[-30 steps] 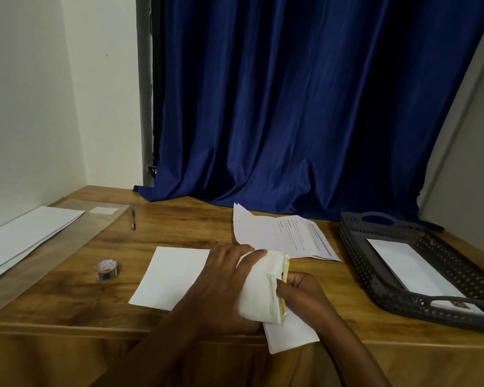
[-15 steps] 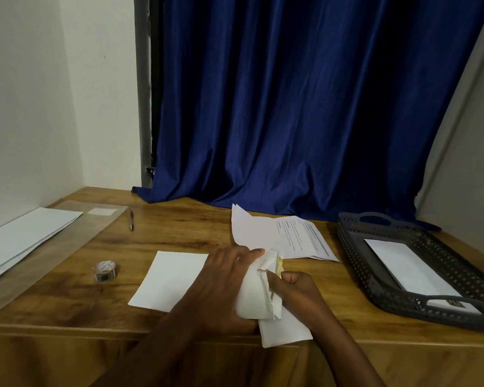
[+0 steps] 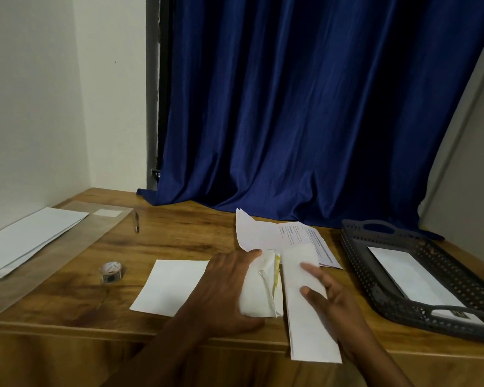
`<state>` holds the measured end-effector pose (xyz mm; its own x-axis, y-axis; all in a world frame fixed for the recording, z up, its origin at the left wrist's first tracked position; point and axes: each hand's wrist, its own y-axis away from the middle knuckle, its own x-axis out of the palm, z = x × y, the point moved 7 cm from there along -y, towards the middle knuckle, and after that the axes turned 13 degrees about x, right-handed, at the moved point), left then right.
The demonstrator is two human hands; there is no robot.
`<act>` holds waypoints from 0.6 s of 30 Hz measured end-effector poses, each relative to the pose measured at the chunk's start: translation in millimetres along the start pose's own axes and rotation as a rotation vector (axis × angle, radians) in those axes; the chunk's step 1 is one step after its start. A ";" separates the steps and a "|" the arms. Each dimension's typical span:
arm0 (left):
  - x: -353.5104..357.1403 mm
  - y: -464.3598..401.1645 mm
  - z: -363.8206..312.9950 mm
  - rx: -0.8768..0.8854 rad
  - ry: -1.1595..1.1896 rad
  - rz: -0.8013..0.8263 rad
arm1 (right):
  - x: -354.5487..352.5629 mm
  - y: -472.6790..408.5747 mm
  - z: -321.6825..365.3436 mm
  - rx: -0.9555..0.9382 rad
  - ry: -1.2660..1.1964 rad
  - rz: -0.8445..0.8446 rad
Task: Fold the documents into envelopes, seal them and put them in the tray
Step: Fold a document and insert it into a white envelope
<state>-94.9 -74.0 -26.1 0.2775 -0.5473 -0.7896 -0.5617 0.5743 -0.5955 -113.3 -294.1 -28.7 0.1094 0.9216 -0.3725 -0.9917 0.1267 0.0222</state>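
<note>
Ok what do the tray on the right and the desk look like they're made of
The tray looks like dark grey moulded plastic with a matte finish: its walls are a perforated lattice and the handles are cut out. The desk looks like wood or wood-grain laminate, brown with dark streaks and a slight sheen; which one, I cannot tell.

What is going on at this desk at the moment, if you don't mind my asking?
A person is packing documents into envelopes. The left hand holds down a folded paper bundle on the wooden desk, while the right hand rests open-fingered on a long white envelope beside it. One envelope already lies in the dark tray. More printed sheets wait behind.
</note>
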 end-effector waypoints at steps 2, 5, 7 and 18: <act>3.0 0.2 2.1 -0.014 0.013 0.010 | -19.3 2.1 1.5 0.003 0.020 -0.021; 4.8 0.2 3.3 -0.019 0.004 0.006 | -46.7 7.1 4.9 0.042 0.088 -0.030; 4.3 -0.6 2.8 -0.017 -0.010 -0.002 | -56.5 16.4 16.6 0.028 0.152 0.011; -0.8 -0.9 0.1 -0.024 -0.030 -0.004 | -33.4 38.8 31.7 0.109 0.432 0.293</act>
<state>-94.6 -74.0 -24.9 0.3028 -0.5307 -0.7916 -0.5789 0.5574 -0.5951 -153.2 -308.3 14.0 -0.2320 0.6915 -0.6841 -0.9612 -0.0551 0.2703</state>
